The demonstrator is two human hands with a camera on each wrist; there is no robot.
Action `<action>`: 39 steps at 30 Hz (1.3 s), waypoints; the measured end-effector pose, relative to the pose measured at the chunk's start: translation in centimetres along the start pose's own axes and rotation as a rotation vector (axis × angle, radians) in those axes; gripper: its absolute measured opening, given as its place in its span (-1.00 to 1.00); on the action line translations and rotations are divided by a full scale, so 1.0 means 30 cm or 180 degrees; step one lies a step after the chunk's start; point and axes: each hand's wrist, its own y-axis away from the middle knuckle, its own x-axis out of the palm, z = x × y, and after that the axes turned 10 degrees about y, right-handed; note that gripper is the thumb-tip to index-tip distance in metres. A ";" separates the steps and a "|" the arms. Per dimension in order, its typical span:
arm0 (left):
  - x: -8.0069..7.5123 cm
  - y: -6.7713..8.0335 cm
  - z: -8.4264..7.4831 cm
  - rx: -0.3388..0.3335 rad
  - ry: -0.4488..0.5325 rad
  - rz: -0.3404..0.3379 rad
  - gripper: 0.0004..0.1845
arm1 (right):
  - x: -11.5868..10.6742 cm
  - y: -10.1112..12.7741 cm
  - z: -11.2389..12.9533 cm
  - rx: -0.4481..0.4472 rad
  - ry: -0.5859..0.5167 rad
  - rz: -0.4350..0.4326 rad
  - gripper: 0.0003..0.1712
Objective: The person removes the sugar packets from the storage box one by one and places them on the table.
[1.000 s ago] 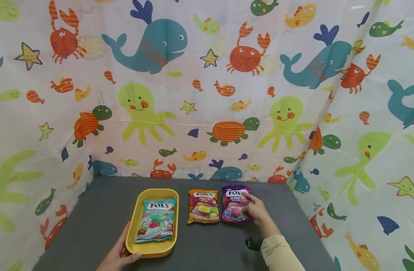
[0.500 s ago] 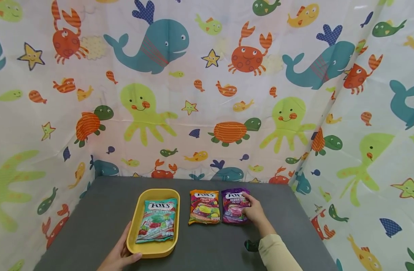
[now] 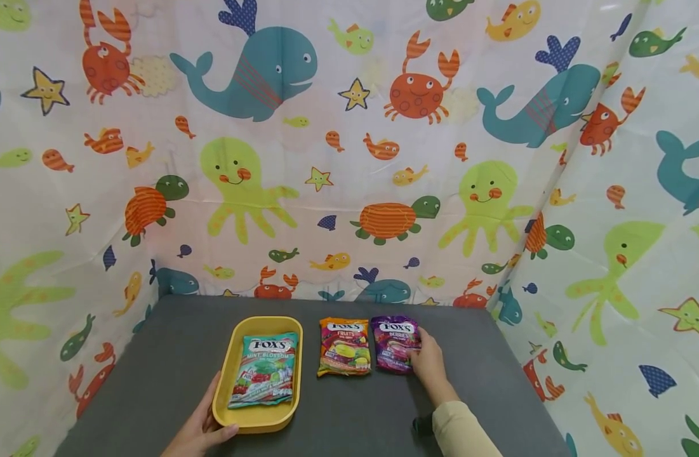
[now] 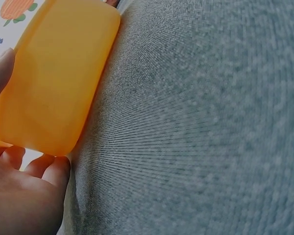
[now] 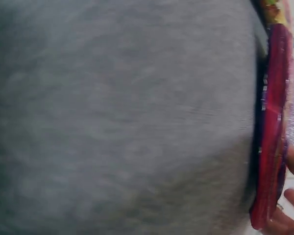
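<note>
Mint candy bag (image 3: 265, 370) in yellow tray (image 3: 228, 372)

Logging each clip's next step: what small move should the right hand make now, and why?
Probably lift the purple Berries bag off the grey table: the right hand already grips its right edge, while the left hand steadies the yellow tray, which holds only the mint bag.

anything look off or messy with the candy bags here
Nothing stands out. The mint bag lies flat in the yellow tray; the fruits bag and berries bag lie side by side, unopened as far as shows.
</note>
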 end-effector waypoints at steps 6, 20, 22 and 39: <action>-0.001 -0.003 -0.001 -0.0052 -0.0070 -0.0052 0.25 | 0.017 0.021 -0.009 -0.0061 0.0002 -0.0041 -0.32; -0.009 -0.010 -0.013 -0.0037 -0.0180 -0.0029 0.26 | -0.026 0.064 0.071 -0.0265 -0.0418 -0.0457 -0.31; -0.008 -0.008 -0.013 -0.0039 -0.0163 -0.0030 0.26 | -0.029 0.073 0.087 -0.0266 -0.0515 -0.0439 -0.31; -0.004 -0.005 0.005 -0.0005 -0.0102 -0.0016 0.24 | -0.059 0.144 0.213 -0.0137 -0.1668 0.0029 -0.29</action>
